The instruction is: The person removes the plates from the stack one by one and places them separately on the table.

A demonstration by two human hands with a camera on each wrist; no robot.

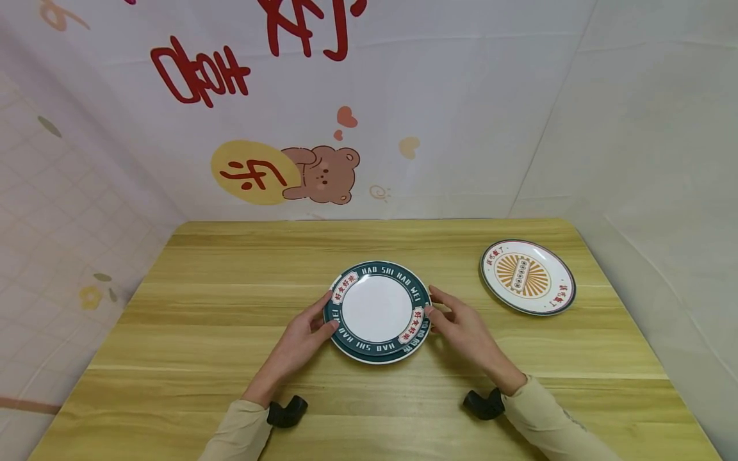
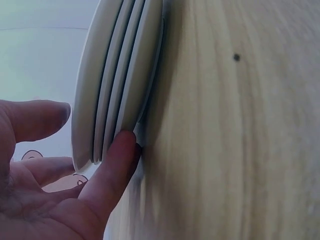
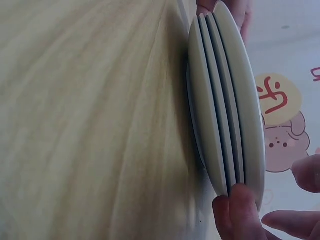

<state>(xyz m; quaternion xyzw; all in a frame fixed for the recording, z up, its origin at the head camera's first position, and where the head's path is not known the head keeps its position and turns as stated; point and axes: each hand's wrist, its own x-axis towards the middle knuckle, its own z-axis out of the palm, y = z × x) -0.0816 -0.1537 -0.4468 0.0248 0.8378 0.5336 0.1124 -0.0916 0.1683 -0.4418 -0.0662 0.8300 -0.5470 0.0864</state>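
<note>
A stack of several round plates lies on the wooden table; the top one is white with a dark green rim bearing red and white lettering. At its left edge is my left hand, its fingertips touching the sides of the stacked plates while the thumb stands a little off the rim. From the opposite side my right hand touches the stack, with fingertips on the plate edges and the thumb apart from them. The plates' stacked edges show in both wrist views; the lower faces are hidden.
Apart from the stack, a white plate with an orange sunburst print lies at the back right of the table. A pale cloth wall with a printed bear stands behind, and more cloth hangs at both sides.
</note>
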